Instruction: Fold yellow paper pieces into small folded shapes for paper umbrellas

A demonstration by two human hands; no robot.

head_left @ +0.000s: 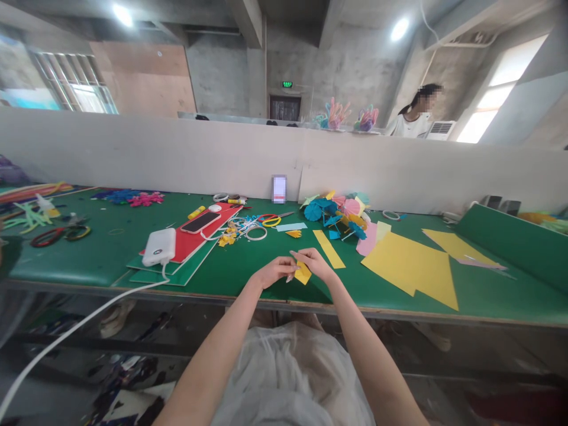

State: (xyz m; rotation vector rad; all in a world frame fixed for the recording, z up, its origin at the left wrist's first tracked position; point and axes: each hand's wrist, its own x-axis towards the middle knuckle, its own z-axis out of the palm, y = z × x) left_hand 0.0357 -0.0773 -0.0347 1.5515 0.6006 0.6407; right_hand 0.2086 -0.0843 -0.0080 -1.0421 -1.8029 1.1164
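Observation:
Above the front edge of the green table (pixel 248 278), a small piece of yellow paper (pixel 303 274) is pinched between my two hands. My left hand (pixel 276 271) grips its left side, and my right hand (pixel 314 261) closes over its upper part. Fingers cover some of the paper, so its folds are partly hidden. Just beyond lie a yellow paper strip (pixel 329 248), a small folded yellow piece (pixel 293 234) and a light blue strip (pixel 291 226). Scissors with yellow and red handles (pixel 271 220) rest behind these.
Large yellow sheets (pixel 410 266) cover the right side. Folded paper umbrellas (pixel 332 213) are heaped near the partition (pixel 222 154). To the left are a white power bank (pixel 160 247) with a cable, a phone (pixel 201 222), a tape roll (pixel 256 233) and scissors (pixel 48 236). A person (pixel 417 115) is beyond the partition.

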